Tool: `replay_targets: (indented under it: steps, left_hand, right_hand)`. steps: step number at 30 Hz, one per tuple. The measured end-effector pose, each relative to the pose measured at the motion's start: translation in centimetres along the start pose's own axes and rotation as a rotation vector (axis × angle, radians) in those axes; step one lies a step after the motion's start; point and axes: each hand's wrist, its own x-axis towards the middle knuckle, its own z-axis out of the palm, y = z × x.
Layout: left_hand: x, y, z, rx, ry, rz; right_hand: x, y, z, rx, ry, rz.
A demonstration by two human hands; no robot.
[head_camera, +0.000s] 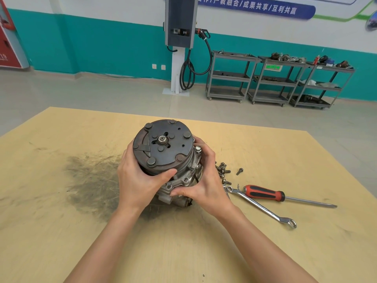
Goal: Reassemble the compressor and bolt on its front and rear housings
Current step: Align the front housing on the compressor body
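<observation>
Compressor [163, 148] stands upright near the middle of the yellow board table [61, 201], clutch plate facing up, centre nut [162, 139] visible. Left hand [138, 180] wraps the pulley from the left, thumb hooked across its lower front edge, fingers curled out of sight behind. Right hand [206, 180] cups the right side of the front housing [179, 181], fingers bent round it near a seated bolt [197, 148]. Both hands closed on the compressor. Loose bolts [223, 170] piled just right of the right hand. Combination wrench [263, 207] and red-handled screwdriver [265, 193] lie further right, crossing near the handle. Dark grease smear [89, 180] left of the compressor.
</observation>
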Motion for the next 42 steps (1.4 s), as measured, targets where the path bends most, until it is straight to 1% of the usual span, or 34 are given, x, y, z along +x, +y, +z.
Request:
replay_targets:
  steps: [5,9,14,17,18,20,24,27,31,33,37,42]
  left_hand:
    - [-0.1,-0.1,0.0,0.006,-0.015,0.019]
    - [0.1,-0.2,0.1,-0.018,-0.014,0.011]
    - [0.0,-0.6,0.1,-0.087,-0.055,-0.019]
    - [-0.5,-1.1,-0.2,-0.190,-0.101,-0.034]
    - [-0.8,-1.4,-0.4,-0.214,-0.119,-0.048]
    - [-1.4,-2.2,-0.7,-0.197,-0.159,-0.087]
    - [-2.1,-3.1,-1.1,-0.174,-0.211,-0.148]
    - [-2.3,-3.4,-1.0,-0.151,-0.205,-0.150]
    - [-2.7,-3.9,-0.8,-0.160,-0.182,-0.137]
    - [-2.8,-3.9,-0.6,-0.205,-0.173,-0.137]
    - [-2.7,-3.5,-0.8,-0.377,-0.143,-0.162]
    - [-2.6,-3.1,-0.9,-0.422,-0.110,-0.168]
  right_hand:
    - [-0.1,-0.1,0.0,0.032,0.007,-0.038]
    - [0.2,-0.4,0.1,0.069,-0.003,-0.022]
    - [0.3,-0.1,-0.1,0.078,-0.051,0.003]
    - [0.3,0.1,-1.0,0.104,-0.101,0.011]
    - [0.3,0.1,-1.3,0.131,-0.094,0.023]
    - [0.5,-0.1,-1.7,0.175,-0.028,0.041]
    - [1.3,-0.7,-1.7,0.162,0.110,0.064]
    - [1.8,-1.0,-1.6,0.188,0.180,0.071]
    - [2.3,-1.1,-2.0,0.138,0.195,0.013]
    - [2.4,-1.2,-2.1,0.102,0.183,-0.008]
    - [2.6,-1.4,-2.6,0.023,0.147,-0.019]
    - [2.9,-2.1,-3.3,0.026,0.073,0.079]
